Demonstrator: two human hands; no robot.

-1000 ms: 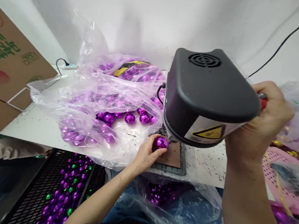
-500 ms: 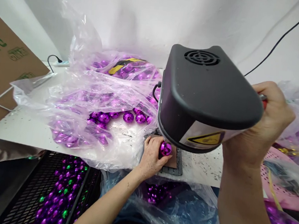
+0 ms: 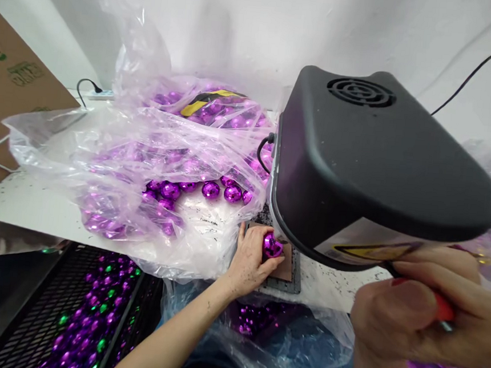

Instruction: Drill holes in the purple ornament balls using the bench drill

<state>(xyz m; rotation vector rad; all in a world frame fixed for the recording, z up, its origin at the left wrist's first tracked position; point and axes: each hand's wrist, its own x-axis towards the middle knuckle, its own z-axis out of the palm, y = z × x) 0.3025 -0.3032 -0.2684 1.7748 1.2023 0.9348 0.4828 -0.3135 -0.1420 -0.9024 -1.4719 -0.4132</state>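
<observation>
1. Fingers of my left hand (image 3: pixel 248 258) hold one faceted purple ball (image 3: pixel 271 246) over one cardboard square (image 3: pixel 283 271).
2. My right hand (image 3: pixel 409 321) grips one red handle (image 3: pixel 444 307) beside one black machine housing (image 3: pixel 381 156).
3. Loose purple balls (image 3: pixel 211 190), too many to count, lie among clear plastic (image 3: pixel 206 243).

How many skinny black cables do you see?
3: a plugged black cable at the white power strip, back left; a looped black cable on the boxy black machine; a long black cable by the white wall, right. Some may be hidden.
</observation>
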